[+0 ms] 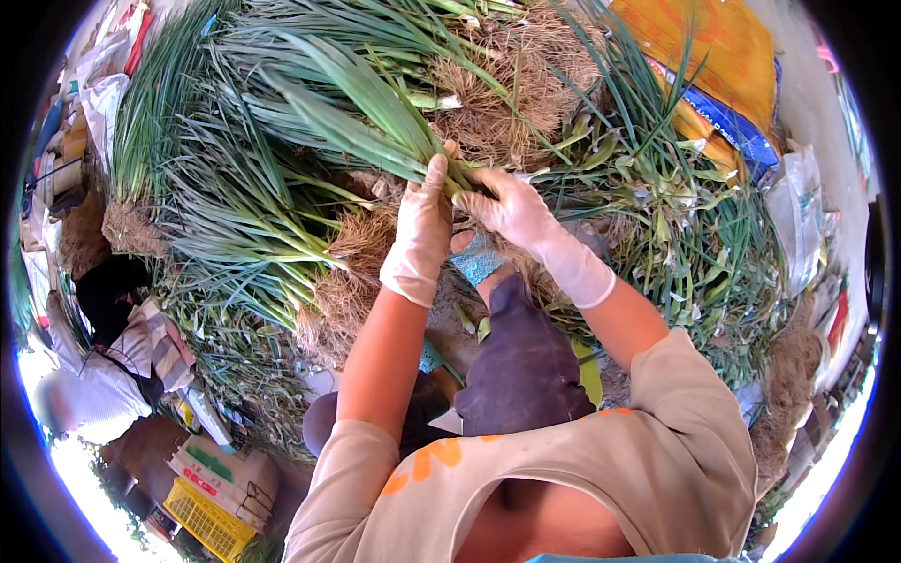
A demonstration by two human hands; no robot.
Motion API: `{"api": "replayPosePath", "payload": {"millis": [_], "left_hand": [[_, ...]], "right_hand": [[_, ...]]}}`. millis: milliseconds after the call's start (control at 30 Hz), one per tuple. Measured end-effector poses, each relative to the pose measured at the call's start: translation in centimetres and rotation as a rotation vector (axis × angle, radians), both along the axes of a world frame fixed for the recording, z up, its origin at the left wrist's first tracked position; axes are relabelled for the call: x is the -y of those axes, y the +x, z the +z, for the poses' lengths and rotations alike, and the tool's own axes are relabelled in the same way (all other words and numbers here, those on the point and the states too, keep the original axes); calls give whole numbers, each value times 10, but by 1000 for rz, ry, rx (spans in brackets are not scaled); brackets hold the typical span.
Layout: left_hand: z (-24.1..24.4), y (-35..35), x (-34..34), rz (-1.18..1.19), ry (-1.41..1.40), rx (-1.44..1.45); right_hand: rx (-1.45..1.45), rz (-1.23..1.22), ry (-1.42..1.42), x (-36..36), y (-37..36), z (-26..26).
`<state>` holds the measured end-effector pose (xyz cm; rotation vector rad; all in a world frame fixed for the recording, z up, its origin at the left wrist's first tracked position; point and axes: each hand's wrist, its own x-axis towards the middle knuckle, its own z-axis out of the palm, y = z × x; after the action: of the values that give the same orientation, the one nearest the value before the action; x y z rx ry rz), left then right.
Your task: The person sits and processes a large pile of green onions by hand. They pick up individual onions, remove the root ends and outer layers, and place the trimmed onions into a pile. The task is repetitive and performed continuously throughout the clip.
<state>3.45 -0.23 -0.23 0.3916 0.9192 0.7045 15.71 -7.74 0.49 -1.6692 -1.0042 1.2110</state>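
Observation:
My left hand [424, 236], in a thin whitish glove, grips a leafy allium plant [380, 116], a leek or green garlic, around its stalk. Its broad flat leaves fan out to the upper left. My right hand [517, 214], gloved alike, pinches the same plant lower on the stalk, close beside the left fingers. The fingers hide most of the stalk's lower end. Left of my hands lies a pile of similar plants [246, 218], their brown fibrous roots [334, 302] towards me. Beyond my hands, more root clumps [521, 84] are heaped.
Stripped leaves and trimmings [676, 246] cover the ground on the right. An orange and blue sack [704, 63] lies at upper right. At left, another person [105, 380] sits near a bundle of plants [162, 141]. A yellow plastic crate [208, 521] stands at lower left. My knee [524, 359] is below my hands.

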Motion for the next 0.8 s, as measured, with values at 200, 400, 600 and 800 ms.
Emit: {"api": "replayPosePath", "payload": {"millis": [200,400,600,800], "left_hand": [[-3,-19,-8,39,-24,186],[-3,-25,-19,199,-162,275],[-2,-35,-27,170,-6,-29],[-20,-4,24,181,-144,85]], "right_hand": [[-873,-396,47,-16,-18,8],[-1396,-408,144,49,39,16],[850,-506,-65,132,147,-4],[377,-5,87,10,3,7]]}}
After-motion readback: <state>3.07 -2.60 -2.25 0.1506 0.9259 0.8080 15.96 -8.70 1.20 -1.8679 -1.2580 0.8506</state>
